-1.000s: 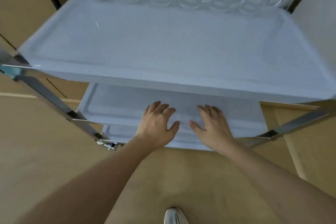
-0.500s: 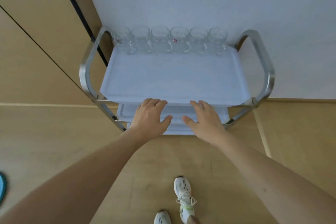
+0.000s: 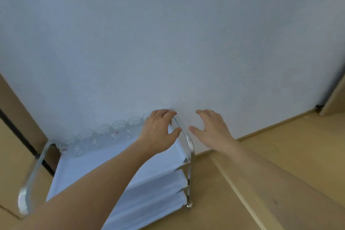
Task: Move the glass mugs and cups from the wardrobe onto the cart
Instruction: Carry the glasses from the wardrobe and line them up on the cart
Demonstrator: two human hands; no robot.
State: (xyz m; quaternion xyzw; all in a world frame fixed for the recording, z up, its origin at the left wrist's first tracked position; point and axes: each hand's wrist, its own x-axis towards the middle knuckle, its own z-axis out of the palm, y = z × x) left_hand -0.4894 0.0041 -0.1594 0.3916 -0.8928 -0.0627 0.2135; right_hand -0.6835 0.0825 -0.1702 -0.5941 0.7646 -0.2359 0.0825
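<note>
view: head cam, tilted, mostly white wall (image 3: 168, 33) filling upper frame
cart (image 3: 115, 177): lower left of frame, white tray shelves, chrome rails at both ends
mugs (image 3: 104, 136): row of clear glass mugs along the far edge of the top shelf, against the wall, running from lower left up toward frame centre; one has a small red label
wardrobe: not in view; can't tell which way it lies
left hand (image 3: 160, 132): centre of frame, over the cart's right-end rail (image 3: 186, 140); grip relaxed, fingers spread and lightly bent, nothing held; touching the rail or just above it, can't tell
right hand (image 3: 211, 129): just right of the rail, in front of the wall; grip loose, fingers spread, nothing held
key relation: row of mugs lies left of and below both hands in frame, long axis of the row parallel to the wall; left hand is nearer, its fingers just beside the last mug in the row; right hand is off the cart, past the rail
step (judgement): both hands empty, looks like between trips, next mug must come from the wardrobe out of frame
progress (judgement): some mugs already on cart, most of the top shelf bare
risk (judgement): left hand close to the end mug, a careless swing could knock it
</note>
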